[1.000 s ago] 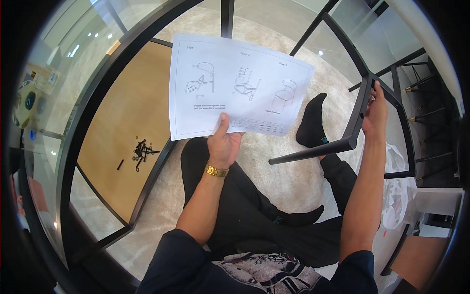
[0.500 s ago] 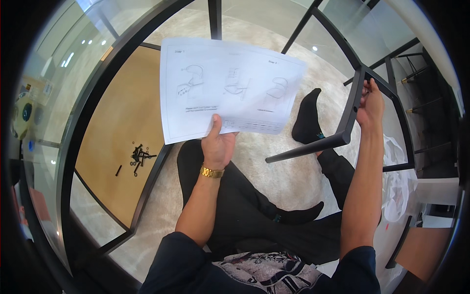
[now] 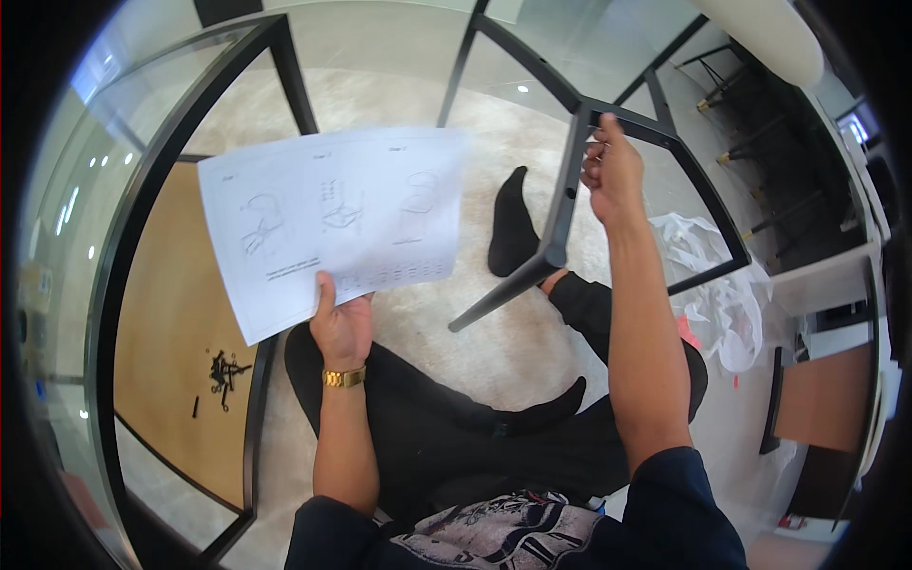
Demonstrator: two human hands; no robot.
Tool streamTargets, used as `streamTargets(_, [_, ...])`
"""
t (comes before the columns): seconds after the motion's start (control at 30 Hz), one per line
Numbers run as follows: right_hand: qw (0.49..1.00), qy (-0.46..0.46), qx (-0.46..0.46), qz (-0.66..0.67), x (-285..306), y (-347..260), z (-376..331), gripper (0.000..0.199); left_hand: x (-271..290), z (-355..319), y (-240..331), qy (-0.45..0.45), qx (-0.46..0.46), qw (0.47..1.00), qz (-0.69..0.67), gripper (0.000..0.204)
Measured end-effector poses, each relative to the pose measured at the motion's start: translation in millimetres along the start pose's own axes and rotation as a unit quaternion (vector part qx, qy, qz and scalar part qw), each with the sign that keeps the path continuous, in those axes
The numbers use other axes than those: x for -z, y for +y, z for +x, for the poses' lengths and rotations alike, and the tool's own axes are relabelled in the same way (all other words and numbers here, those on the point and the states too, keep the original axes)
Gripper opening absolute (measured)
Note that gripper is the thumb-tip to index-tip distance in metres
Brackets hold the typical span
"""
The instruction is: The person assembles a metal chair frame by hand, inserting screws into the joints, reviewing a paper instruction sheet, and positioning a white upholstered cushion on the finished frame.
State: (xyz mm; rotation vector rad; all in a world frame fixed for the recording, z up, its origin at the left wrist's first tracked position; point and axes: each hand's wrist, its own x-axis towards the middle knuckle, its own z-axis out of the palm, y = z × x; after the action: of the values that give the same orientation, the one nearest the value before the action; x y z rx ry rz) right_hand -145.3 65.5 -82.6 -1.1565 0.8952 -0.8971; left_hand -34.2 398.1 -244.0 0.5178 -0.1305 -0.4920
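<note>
My left hand [image 3: 344,328] pinches the lower edge of a white instruction sheet [image 3: 332,228] with line drawings, thumb on top. A gold watch is on that wrist. My right hand [image 3: 613,176] is at the upper corner of a black metal frame [image 3: 560,209], its fingers curled against the inner side of the bar. Bolt holes show along this frame, and one leg slants down toward the rug. To the left, a pile of black bolts and washers [image 3: 226,372] lies on a tan panel [image 3: 171,304], with a single bolt [image 3: 196,407] apart from it.
Black bars with glass [image 3: 142,171] stand close on my left. My crossed legs and black-socked foot [image 3: 513,228] rest on a pale rug [image 3: 418,351]. Crumpled clear plastic [image 3: 727,323] lies on the right, near a brown box [image 3: 826,394]. Black chairs stand farther right.
The view has swung right, so most things sit farther left. The sheet tilts differently and stays in my left hand. My right hand stays at the frame's corner, its fingers slightly shifted.
</note>
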Motion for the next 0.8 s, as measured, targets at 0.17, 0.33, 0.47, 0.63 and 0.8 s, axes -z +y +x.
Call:
streamTargets(0.17, [0.993, -0.054, -0.051, 0.096, 2, 3, 3, 0.037, 7, 0, 3, -0.018, -0.006, 1.000, 0.013, 0.054])
streamTargets(0.33, [1.000, -0.025, 0.012, 0.008, 4, 2, -1, 0.035, 4, 1, 2, -0.015, -0.010, 1.000, 0.020, 0.053])
streamTargets(0.47, [0.990, -0.050, -0.061, 0.113, 11, 0, 7, 0.030, 3, 0, -1, -0.018, -0.003, 1.000, 0.022, 0.054])
streamTargets(0.63, [0.999, -0.032, -0.025, 0.027, 0, -3, -3, 0.030, 2, -1, 6, -0.014, -0.013, 1.000, 0.024, 0.054])
streamTargets(0.8, [0.980, -0.100, -0.081, 0.150, 15, 6, 14, 0.035, 6, 0, 1, -0.007, -0.001, 0.999, 0.031, 0.054])
